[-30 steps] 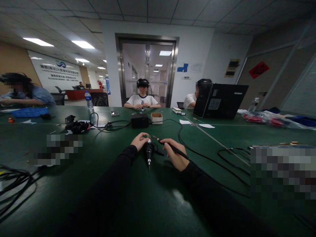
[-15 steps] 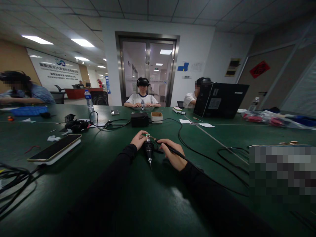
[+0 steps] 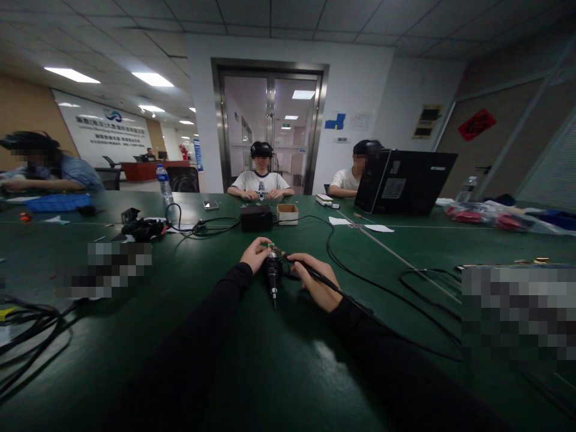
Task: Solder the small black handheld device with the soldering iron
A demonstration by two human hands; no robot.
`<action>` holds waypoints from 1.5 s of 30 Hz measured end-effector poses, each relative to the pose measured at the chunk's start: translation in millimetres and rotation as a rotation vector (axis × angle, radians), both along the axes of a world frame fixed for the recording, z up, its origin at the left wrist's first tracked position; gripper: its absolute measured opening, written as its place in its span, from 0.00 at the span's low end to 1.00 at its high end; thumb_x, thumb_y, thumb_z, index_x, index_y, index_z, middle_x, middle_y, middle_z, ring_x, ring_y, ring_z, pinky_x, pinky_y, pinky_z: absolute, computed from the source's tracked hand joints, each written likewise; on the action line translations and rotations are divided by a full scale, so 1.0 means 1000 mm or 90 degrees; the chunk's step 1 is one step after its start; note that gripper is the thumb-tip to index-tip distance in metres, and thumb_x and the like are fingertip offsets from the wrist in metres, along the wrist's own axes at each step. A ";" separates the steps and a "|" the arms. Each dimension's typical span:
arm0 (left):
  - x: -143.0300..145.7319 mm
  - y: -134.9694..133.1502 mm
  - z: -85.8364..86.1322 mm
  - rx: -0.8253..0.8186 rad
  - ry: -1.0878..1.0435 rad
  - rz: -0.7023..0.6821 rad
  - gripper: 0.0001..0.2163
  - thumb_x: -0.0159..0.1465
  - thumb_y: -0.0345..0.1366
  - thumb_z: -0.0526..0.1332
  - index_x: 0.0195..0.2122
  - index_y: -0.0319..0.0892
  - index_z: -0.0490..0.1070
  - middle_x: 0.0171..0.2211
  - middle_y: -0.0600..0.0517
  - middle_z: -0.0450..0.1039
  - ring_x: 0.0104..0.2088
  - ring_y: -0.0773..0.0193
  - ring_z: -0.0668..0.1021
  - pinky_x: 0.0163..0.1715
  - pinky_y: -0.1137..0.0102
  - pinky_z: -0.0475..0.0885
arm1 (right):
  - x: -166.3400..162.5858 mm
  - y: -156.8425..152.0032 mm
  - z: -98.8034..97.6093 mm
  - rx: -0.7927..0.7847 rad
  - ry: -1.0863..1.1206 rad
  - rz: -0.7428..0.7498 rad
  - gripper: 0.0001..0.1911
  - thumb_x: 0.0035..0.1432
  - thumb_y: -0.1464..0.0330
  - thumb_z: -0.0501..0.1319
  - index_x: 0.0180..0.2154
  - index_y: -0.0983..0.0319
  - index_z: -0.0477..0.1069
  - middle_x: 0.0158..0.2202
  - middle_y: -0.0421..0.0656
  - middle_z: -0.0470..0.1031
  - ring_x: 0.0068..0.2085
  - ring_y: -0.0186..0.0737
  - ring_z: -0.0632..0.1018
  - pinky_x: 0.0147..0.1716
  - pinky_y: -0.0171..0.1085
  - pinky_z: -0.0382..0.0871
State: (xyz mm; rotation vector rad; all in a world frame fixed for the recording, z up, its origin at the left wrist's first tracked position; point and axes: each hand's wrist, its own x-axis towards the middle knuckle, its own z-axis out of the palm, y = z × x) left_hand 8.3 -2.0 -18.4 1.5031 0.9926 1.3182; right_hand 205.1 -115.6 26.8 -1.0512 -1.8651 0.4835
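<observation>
My left hand (image 3: pixel 255 254) is closed, pinching a small green circuit board (image 3: pixel 270 245) between thumb and fingertips. In my right hand (image 3: pixel 320 284) is a soldering iron (image 3: pixel 310 268), gripped like a pen, with its thin tip pointing left at the board. Whether the tip touches the board is too small to tell. A black tool with a slim metal tip (image 3: pixel 273 276), perhaps an electric screwdriver, lies just below the board, its tip toward me. The soldering iron's black cable runs back along my right sleeve.
Beyond my hands stand a black box (image 3: pixel 256 218) and a small open carton (image 3: pixel 287 214). Black cables (image 3: pixel 355 270) cross the green table (image 3: pixel 270 372). A black computer case (image 3: pixel 407 183) is at right, a water bottle (image 3: pixel 164 183) at left. Several people sit around the table.
My hands keep nearly the same pose around the board and soldering iron. The view has shifted very slightly. The person opposite has shifted, and more of their shirt shows.
</observation>
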 end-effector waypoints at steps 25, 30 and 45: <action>-0.001 0.002 -0.001 0.010 -0.001 0.028 0.11 0.54 0.31 0.62 0.39 0.42 0.68 0.29 0.53 0.76 0.33 0.62 0.78 0.44 0.64 0.71 | -0.001 -0.001 0.001 -0.003 -0.010 -0.005 0.14 0.62 0.64 0.53 0.45 0.58 0.74 0.39 0.42 0.78 0.32 0.36 0.78 0.32 0.34 0.71; -0.001 0.002 -0.001 0.008 -0.001 0.026 0.11 0.54 0.31 0.62 0.39 0.42 0.67 0.29 0.53 0.76 0.32 0.62 0.78 0.43 0.64 0.71 | 0.000 0.000 0.001 -0.001 -0.008 -0.001 0.14 0.62 0.64 0.54 0.45 0.58 0.74 0.38 0.42 0.79 0.31 0.35 0.77 0.31 0.33 0.71; -0.002 0.004 -0.002 0.020 0.014 0.025 0.11 0.54 0.33 0.62 0.40 0.43 0.68 0.29 0.53 0.75 0.34 0.62 0.78 0.43 0.64 0.71 | 0.000 0.001 0.000 -0.005 -0.012 -0.004 0.14 0.63 0.63 0.54 0.46 0.58 0.74 0.38 0.42 0.79 0.30 0.34 0.77 0.31 0.33 0.71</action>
